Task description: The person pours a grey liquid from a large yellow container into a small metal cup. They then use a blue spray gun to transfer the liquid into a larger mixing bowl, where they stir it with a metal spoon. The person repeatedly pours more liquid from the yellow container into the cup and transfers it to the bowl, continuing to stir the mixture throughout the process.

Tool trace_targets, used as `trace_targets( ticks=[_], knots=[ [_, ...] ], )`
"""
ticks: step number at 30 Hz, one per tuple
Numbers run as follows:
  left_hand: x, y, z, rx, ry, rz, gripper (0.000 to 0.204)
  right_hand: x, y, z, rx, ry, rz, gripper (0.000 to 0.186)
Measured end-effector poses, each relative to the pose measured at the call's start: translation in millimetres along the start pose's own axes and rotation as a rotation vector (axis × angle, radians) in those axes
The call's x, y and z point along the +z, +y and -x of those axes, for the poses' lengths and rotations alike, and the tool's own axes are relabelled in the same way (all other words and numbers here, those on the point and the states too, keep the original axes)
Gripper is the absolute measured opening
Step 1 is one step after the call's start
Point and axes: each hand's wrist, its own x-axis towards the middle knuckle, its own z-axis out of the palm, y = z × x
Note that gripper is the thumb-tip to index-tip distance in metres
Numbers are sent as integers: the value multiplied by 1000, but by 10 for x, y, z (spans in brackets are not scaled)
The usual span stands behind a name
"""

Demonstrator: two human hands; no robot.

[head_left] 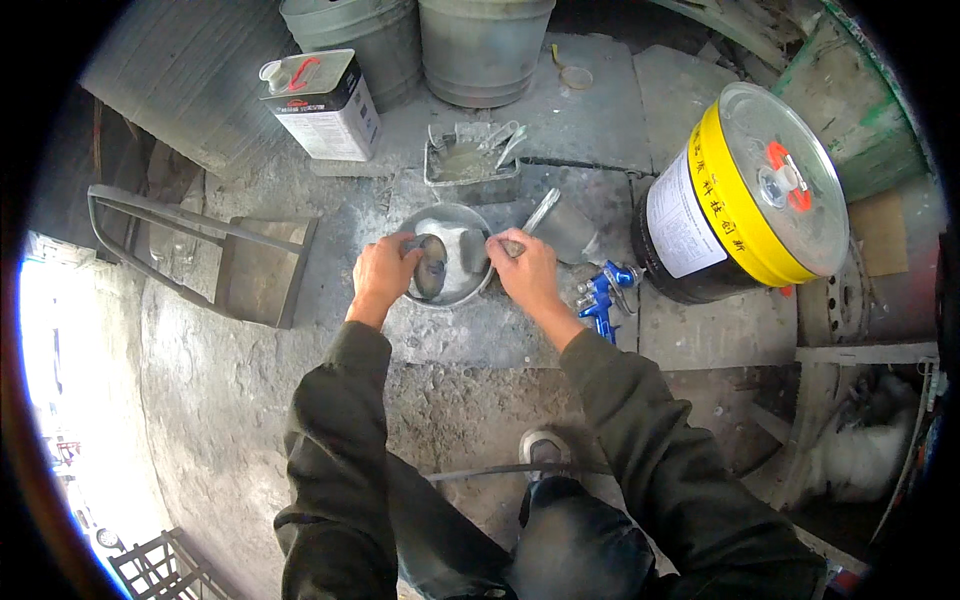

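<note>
A round metal bowl [462,299] with pale grey-white material in it stands in front of me. My left hand [378,277] is at its left rim, fingers closed on a dark oval, ladle-like piece [431,268] that lies over the bowl. At the right rim my right hand [530,276] grips the handle of a scraper, whose flat grey blade [473,250] reaches into the bowl. Its exact kind is hard to make out. Right of the bowl lie a grey container [566,228] with a pale stick-like tool and a blue spray gun [603,298].
Beyond the bowl sits a dirty rectangular tub [472,188]. A square can [335,125] and grey drums [487,55] stand at the back. A black and yellow drum [690,215] is on the right, a metal frame [150,205] on the left. My shoe [545,450] is below.
</note>
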Motion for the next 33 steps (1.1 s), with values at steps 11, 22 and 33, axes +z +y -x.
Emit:
trace_targets(
  ticks=[11,22,33],
  knots=[
    [-97,-21,49,125,-39,319,35,-47,-127,-58,167,-269,-153,24],
    [132,-61,74,-53,-11,127,50,31,-154,28,-466,-320,172,14],
    [141,115,53,-105,35,176,58,11,-227,97,-297,-439,80,16]
  ],
)
